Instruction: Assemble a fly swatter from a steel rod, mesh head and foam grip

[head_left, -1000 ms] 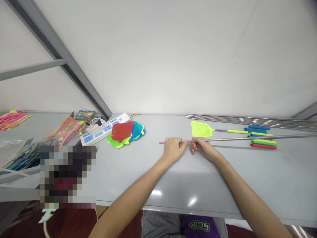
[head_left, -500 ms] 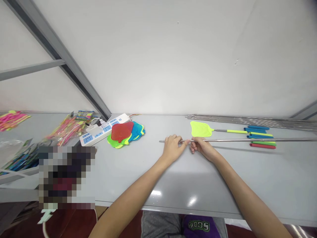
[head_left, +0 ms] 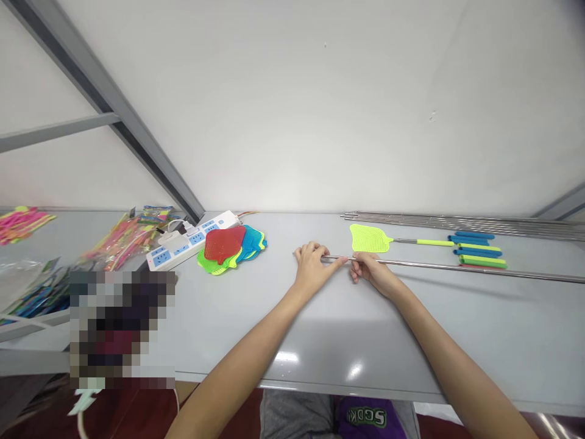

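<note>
Left hand (head_left: 313, 268) closed around one end of a long metal rod (head_left: 457, 267), with the fingers hiding that part, so probably a firm grip. Right hand (head_left: 372, 272) pinching the same rod, just beside the left hand. Rod pointing right, above a gray table (head_left: 365, 341). Just behind the hands, a yellow fly swatter (head_left: 370, 238). Farther right, blue and green handle tubes (head_left: 479, 253) and a row of more metal rods (head_left: 457, 218).
</note>
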Tool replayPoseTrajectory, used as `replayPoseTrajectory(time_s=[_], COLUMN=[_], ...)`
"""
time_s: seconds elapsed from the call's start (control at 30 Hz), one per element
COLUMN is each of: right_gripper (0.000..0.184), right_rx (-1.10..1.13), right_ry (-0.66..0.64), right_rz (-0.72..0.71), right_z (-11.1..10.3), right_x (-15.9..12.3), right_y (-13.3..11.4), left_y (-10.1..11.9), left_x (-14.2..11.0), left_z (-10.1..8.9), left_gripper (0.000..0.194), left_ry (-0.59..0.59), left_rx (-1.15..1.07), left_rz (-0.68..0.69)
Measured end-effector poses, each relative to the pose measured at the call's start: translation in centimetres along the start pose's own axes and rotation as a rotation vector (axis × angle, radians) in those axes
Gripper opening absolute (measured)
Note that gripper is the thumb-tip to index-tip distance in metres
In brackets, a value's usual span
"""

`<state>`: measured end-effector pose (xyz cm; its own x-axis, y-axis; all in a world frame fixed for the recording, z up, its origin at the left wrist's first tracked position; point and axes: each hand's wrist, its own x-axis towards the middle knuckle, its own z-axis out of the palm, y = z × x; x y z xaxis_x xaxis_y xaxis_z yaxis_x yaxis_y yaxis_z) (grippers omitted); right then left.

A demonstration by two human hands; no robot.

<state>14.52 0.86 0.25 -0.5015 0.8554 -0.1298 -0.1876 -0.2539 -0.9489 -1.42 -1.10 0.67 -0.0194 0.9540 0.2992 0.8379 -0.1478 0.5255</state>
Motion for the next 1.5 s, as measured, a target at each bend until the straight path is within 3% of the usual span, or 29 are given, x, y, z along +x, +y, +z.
replayPoseTrajectory(time_s=[0.37, 0.97, 1.5], right_gripper=[0.029, 0.027, 0.027], right_rx=[0.048, 0.079, 0.042], right_ry=[0.020, 0.055, 0.057], right_rz=[-0.005, -0.012, -0.023], right_z=[-0.2, -0.3, -0.3], right_x=[0.1, 0.1, 0.1], right_y=[0.2, 0.1, 0.2], left_y=[-0.6, -0.8, -1.1], left_x=[0.4, 0.4, 0.4], left_z=[-0.1, 0.0, 0.5], left_gripper=[0.031, 0.036, 0.045], left_ry=[-0.018, 0.063, -0.024], left_rx=[-0.008, 0.002, 0.050], left_rz=[0.028, 0.063, 0.118])
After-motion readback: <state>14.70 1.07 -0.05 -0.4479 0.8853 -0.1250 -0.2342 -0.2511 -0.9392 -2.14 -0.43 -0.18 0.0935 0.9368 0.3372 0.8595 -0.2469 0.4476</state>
